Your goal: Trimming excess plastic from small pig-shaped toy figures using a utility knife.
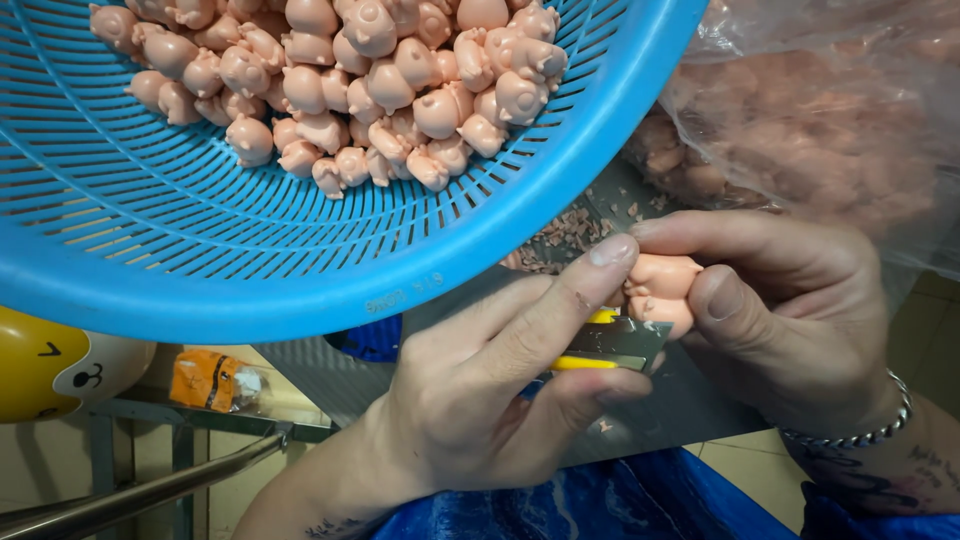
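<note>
My left hand (490,390) grips a yellow-handled utility knife (610,350), its thumb stretched up against a small pink pig-shaped figure (662,285). My right hand (790,320) pinches that figure between forefinger and thumb, just above the blade. The blade edge lies against the figure's underside. A silver bracelet (860,435) circles my right wrist.
A big blue slotted basket (200,230) with a heap of pink figures (350,80) fills the upper left. A clear plastic bag (830,120) of more pink figures lies at upper right. Pink shavings (570,235) scatter on a grey board. A yellow round toy (50,370) and metal rail (150,490) sit at lower left.
</note>
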